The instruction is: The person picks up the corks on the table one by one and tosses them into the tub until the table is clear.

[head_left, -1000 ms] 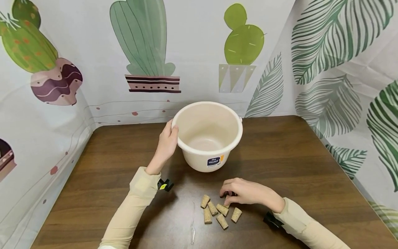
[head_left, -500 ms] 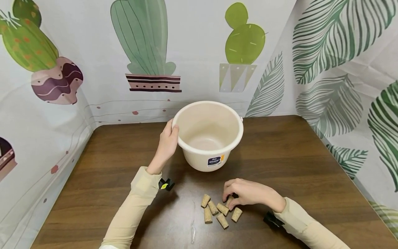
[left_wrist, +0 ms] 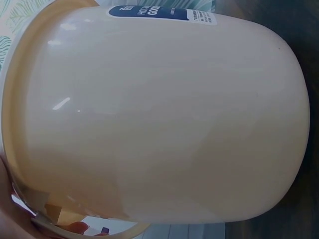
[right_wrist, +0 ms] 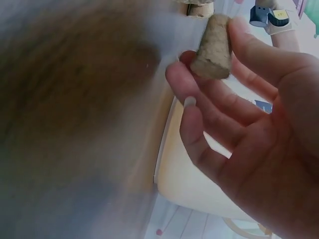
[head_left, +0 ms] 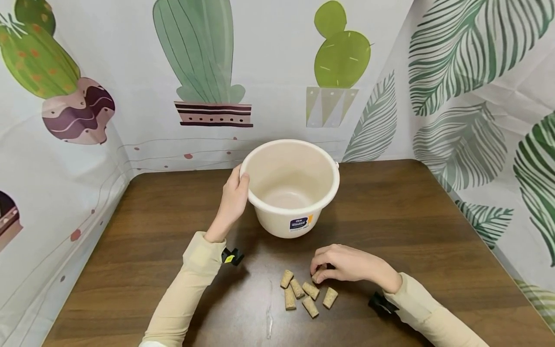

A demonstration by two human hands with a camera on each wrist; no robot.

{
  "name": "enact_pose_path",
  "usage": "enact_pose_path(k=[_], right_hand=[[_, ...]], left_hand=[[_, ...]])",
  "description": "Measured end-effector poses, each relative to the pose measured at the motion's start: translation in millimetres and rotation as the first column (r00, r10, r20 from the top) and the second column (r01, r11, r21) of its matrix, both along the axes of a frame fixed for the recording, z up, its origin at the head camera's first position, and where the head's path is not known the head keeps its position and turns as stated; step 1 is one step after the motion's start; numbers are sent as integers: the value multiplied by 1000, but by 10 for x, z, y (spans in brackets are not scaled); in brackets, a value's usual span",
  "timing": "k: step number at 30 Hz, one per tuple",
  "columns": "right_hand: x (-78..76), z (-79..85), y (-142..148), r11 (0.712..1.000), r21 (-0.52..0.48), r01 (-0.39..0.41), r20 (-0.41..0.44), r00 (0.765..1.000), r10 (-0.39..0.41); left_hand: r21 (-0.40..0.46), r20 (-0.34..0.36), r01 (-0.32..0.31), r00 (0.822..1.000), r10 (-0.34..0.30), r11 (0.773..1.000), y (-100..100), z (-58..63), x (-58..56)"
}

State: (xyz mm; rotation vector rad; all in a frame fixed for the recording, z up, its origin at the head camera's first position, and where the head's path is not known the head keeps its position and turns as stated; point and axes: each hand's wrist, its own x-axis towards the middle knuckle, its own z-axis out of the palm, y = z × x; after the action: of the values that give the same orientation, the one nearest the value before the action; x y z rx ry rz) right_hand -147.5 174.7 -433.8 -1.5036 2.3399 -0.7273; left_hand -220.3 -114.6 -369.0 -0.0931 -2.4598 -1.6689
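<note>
My left hand (head_left: 233, 196) grips the left rim of a cream plastic bucket (head_left: 275, 219), thumb over the edge. The bucket's inside shows no contents, and its outer wall fills the left wrist view. In front of it on the table, my right hand (head_left: 349, 264) pinches a tapered cork stopper (right_wrist: 214, 47) between thumb and fingers. In the head view that cork is mostly covered by the fingers, close over the tabletop. Several more corks (head_left: 310, 290) lie in a loose cluster just left of and below the right hand.
A brown wood-grain table (head_left: 173, 202) carries everything, its back edge against a wall cloth (head_left: 277, 72) printed with cacti and leaves. A blue label (head_left: 299, 223) marks the bucket's front. Black wrist mounts (head_left: 232, 256) sit at the sleeve cuffs.
My right hand first shifted a little right onto a cork beside the cluster, then rose slightly with the cork pinched. The left hand and bucket have stayed put.
</note>
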Motion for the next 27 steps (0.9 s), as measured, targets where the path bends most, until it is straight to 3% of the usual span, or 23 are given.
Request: enact_pose_path(k=[5, 15, 22, 27], right_hand=[[-5, 18, -12, 999, -45, 20, 7, 1000, -20], [4, 7, -24, 992, -125, 0, -101, 995, -13], [-3, 21, -20, 979, -194, -54, -121, 992, 31], [20, 50, -26, 967, -252, -42, -141, 990, 6]], left_hand=[[-5, 1, -3, 1000, 3, 1000, 4, 17, -6], [-3, 5, -3, 1000, 3, 1000, 4, 23, 17], [-11, 3, -2, 1000, 2, 1000, -1, 14, 8], [-23, -6, 3, 1000, -3, 1000, -1, 3, -7]])
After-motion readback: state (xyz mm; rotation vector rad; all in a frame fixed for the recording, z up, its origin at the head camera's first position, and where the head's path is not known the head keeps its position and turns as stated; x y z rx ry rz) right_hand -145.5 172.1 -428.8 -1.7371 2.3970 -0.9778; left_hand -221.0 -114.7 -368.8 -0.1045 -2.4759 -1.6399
